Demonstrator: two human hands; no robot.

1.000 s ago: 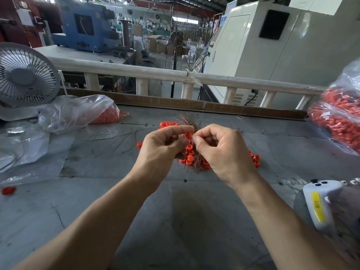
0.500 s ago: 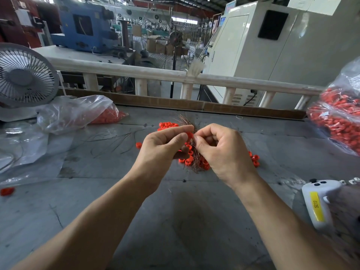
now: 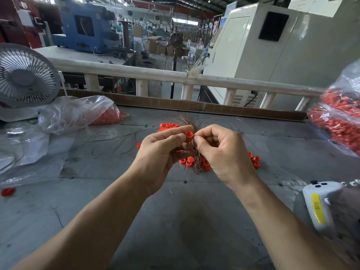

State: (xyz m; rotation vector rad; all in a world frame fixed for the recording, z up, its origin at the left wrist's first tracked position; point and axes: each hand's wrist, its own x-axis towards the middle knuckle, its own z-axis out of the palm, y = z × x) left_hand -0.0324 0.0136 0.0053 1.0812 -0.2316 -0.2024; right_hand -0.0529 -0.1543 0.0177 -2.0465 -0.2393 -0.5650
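My left hand [image 3: 161,151] pinches a small orange-red plastic ring [image 3: 188,135] between thumb and forefinger above the grey table [image 3: 175,221]. My right hand [image 3: 222,151] is curled close beside it, its thumb and forefinger pinching a thin copper wire [image 3: 192,142] at the ring. Below and behind the hands lies a bundle of copper wires [image 3: 195,162] among several loose red rings [image 3: 185,162]. More rings [image 3: 167,126] lie just beyond the hands.
A clear bag holding red rings [image 3: 78,114] lies at the left beside a white fan [image 3: 25,78]. A large bag of red rings [image 3: 339,121] stands at the right. A white handheld device [image 3: 319,203] sits near the right edge. A single ring [image 3: 8,191] lies far left.
Both hands have stayed together at the same spot. The red ring between the left fingertips has shifted slightly against the right fingertips.
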